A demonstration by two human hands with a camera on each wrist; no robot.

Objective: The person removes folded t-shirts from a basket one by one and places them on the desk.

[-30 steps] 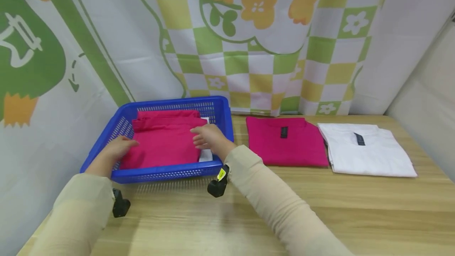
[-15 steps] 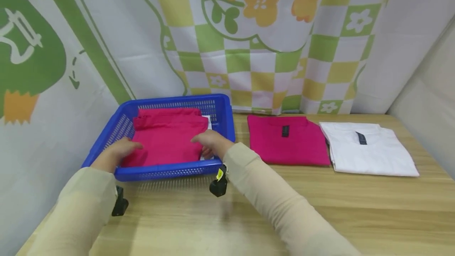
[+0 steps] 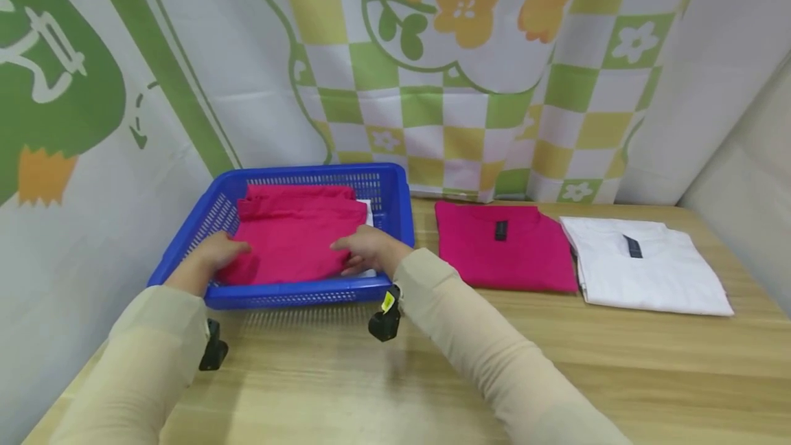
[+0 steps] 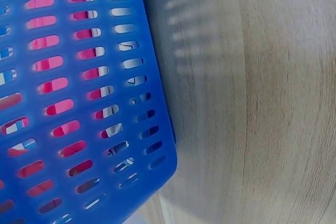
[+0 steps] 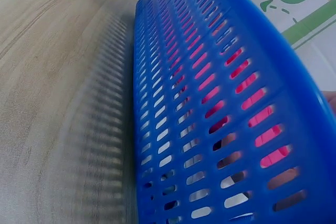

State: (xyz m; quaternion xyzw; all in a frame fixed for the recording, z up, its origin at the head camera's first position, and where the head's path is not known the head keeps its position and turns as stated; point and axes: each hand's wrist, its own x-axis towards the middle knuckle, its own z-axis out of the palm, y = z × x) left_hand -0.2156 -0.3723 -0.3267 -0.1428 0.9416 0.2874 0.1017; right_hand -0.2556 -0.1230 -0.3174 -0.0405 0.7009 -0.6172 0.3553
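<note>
A folded red garment (image 3: 290, 246) lies in a blue plastic basket (image 3: 281, 297), with a white folded piece (image 3: 369, 213) peeking out from under its right edge. My left hand (image 3: 213, 253) holds the garment's left edge, thumb on top and fingers hidden down the side. At the right edge my right hand (image 3: 367, 247) grips it, thumb over the cloth and fingers curled down beside it. In both wrist views the basket's slotted wall (image 4: 79, 93) fills much of the picture, with red cloth (image 5: 252, 98) showing through the slots.
Right of the basket, a folded magenta T-shirt (image 3: 503, 256) with a dark neck label lies on the wooden table (image 3: 432, 362). Beside it is a folded white T-shirt (image 3: 649, 270). A patterned curtain (image 3: 457, 115) hangs behind, and another printed sheet (image 3: 154, 122) stands at the left.
The right hand's fingers have moved down beside the garment's right edge, and the left hand has closed in on the left edge. The view has shifted slightly; the garment stays in the basket.
</note>
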